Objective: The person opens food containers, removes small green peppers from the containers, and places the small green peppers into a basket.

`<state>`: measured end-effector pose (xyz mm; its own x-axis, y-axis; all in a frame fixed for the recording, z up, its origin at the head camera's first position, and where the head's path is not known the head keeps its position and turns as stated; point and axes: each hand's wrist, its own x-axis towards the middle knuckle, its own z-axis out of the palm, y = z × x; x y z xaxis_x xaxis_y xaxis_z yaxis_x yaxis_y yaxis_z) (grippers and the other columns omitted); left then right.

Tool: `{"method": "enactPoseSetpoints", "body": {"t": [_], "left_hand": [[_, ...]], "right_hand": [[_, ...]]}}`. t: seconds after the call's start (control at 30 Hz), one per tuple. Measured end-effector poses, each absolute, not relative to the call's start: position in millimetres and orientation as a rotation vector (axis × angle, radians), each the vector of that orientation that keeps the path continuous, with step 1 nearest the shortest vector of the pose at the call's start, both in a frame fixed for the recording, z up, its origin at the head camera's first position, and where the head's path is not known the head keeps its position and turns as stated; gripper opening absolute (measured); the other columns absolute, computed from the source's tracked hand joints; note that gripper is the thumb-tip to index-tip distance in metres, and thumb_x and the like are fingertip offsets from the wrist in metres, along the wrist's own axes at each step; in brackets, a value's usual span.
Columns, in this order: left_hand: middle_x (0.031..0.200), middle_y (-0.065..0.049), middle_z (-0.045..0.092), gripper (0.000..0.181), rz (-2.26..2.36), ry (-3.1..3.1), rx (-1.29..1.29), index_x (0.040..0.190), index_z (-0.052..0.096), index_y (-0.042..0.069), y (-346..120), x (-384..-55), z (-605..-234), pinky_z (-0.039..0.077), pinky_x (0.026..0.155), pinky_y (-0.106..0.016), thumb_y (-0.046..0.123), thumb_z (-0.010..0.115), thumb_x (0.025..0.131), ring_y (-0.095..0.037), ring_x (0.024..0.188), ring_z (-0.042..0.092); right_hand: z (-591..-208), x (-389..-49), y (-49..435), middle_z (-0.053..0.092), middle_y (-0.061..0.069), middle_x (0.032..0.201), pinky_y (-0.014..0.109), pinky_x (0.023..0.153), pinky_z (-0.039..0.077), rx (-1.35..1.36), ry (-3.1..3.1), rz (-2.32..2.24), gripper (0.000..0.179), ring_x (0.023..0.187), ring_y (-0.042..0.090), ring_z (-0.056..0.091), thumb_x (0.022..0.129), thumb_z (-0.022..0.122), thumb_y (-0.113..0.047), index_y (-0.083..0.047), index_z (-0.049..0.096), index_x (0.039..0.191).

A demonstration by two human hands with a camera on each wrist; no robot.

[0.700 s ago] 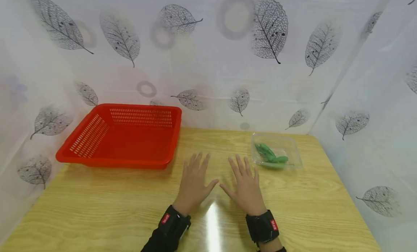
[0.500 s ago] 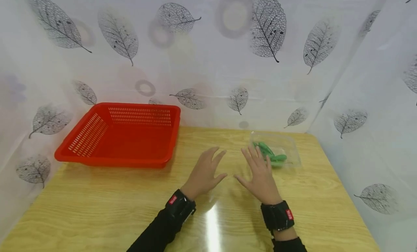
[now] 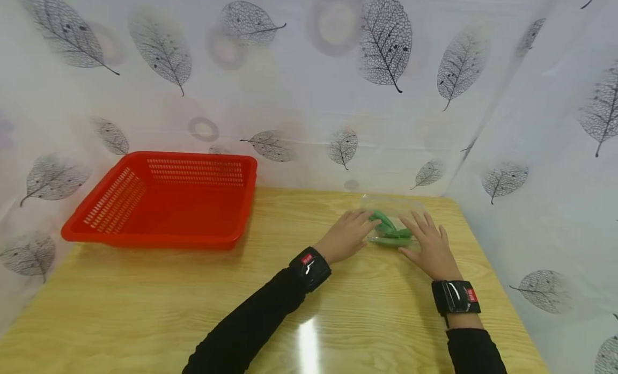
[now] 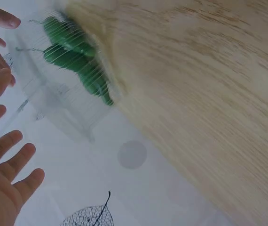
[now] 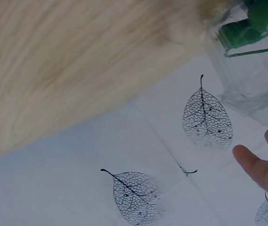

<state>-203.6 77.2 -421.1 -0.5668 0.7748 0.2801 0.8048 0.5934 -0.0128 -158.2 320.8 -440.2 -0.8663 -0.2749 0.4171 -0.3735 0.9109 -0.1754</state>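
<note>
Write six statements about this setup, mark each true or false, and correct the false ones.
1. The clear container holds green peppers. True.
2. The red basket stands on the wooden table. True.
3. In the head view, the basket is right of the container. False: it is left of it.
4. The left hand is nearer the basket than the right hand is. True.
5. The right hand is gripping a pepper. False: its fingers are spread and hold no pepper.
6. The peppers lie in the basket. False: they lie in the container.
</note>
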Motion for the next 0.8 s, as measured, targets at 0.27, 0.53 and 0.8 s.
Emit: {"method": "enactPoseSetpoints", "body": {"t": [0.27,0.53,0.8], "left_hand": [[0.138,-0.006,0.052,0.045,-0.179,-2.523,-1.381,0.132,0.052,0.020,87.2,-207.1,-434.2,0.038,0.108,-0.035,0.017,0.063,0.089,-0.021,0.128,0.048],[0.130,-0.003,0.058,0.034,-0.256,-2.456,-1.386,0.124,0.056,0.019,65.7,-202.6,-440.6,0.037,0.109,-0.032,0.008,0.054,0.092,-0.019,0.124,0.051],[0.123,-0.002,0.062,0.030,-0.360,-2.433,-1.361,0.119,0.061,0.019,28.6,-187.6,-443.6,0.039,0.106,-0.031,0.009,0.056,0.091,-0.017,0.119,0.054]], "right_hand": [[-451.9,-157.1,327.8,0.044,0.024,0.139,0.069,0.095,0.034,0.451,-2.706,0.340,0.068,0.128,0.052,0.036,0.071,0.080,-0.015,-0.012,0.051,0.132],[-450.4,-152.8,309.5,0.052,0.022,0.133,0.059,0.094,0.041,0.540,-2.609,0.310,0.065,0.121,0.051,0.044,0.067,0.082,-0.012,-0.010,0.057,0.127],[-453.1,-140.2,273.9,0.057,0.019,0.129,0.058,0.090,0.045,0.593,-2.538,0.227,0.065,0.117,0.047,0.050,0.064,0.085,-0.017,-0.015,0.061,0.124]]}}
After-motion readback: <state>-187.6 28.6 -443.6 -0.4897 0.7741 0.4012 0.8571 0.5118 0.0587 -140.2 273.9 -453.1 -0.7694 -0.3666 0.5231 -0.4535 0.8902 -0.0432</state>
